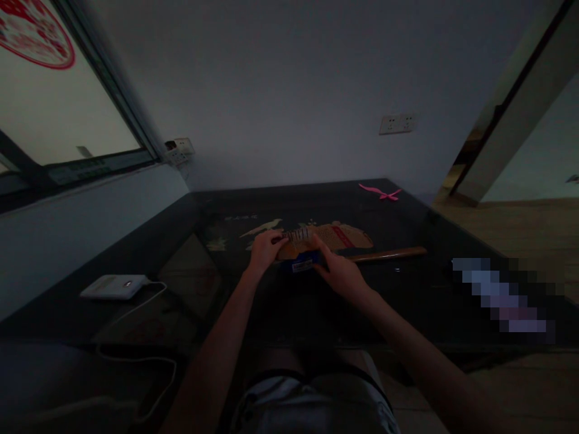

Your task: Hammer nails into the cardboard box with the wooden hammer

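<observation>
In the middle of the dark table, my two hands hold a small box with an orange upper part and a blue front (304,261). The front bears a white label, and dark stripes run across the top. My left hand (265,248) has its fingers bent around the left end. At the right end, my right hand (337,271) grips with thumb and fingers. Just behind lies a flat brown piece with a red band (346,236), partly covered by the box and hand. A brown stick (393,254) extends to the right of my right hand. Dim light hides fine detail.
A white device (115,287) with a white cable lies on the table's left. A pink ribbon-like strip (382,193) is at the back right. A blurred-out patch (502,295) covers something at the right edge. The wall (280,120) bounds the table's far side.
</observation>
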Motion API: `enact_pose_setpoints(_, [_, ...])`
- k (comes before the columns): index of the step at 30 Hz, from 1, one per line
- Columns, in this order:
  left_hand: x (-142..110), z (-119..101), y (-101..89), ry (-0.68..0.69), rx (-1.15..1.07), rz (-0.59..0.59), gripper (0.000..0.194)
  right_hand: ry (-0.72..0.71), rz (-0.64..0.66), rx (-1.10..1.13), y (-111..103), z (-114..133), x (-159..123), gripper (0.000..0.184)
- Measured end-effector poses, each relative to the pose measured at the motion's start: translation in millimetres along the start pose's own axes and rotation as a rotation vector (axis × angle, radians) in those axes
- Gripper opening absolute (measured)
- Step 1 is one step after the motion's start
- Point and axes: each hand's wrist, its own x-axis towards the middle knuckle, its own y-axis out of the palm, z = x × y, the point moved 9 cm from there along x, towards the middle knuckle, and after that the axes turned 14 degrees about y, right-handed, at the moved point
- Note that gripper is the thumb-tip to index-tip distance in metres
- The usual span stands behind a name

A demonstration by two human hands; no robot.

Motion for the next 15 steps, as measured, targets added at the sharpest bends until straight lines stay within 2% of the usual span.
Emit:
enact_pose_setpoints(3, [-0.3, 0.3, 3.3, 0.016, 0.082, 0.060, 0.009, -0.006, -0.033, -0.032, -23.5, 11.7, 1.7, 0.047])
enact_pose_setpoints(6, [-0.6, 0.0, 4.5, 0.039, 0.128, 0.084, 0.008, -0.052, -0.031, -0.010, -31.8, 24.2, 24.8, 0.031])
enact_pose_setpoints(8, [-0.8, 0.2, 4.9, 0.040, 0.148, 0.094, 0.008, -0.052, -0.013, -0.003, -25.5, 25.4, 48.5, 0.027])
enact_pose_setpoints(11, [-1.4, 2.1, 7.2, 0.029, 0.182, 0.136, 0.007, -0.061, 0.090, -0.009, -2.1, 21.5, 80.0, 0.024])
enact_pose_setpoints(15, [-2.2, 1.2, 8.1, 0.051, 0.215, 0.160, 0.010, -0.104, 0.211, -0.018, 20.6, 16.4, 99.4, 0.023])
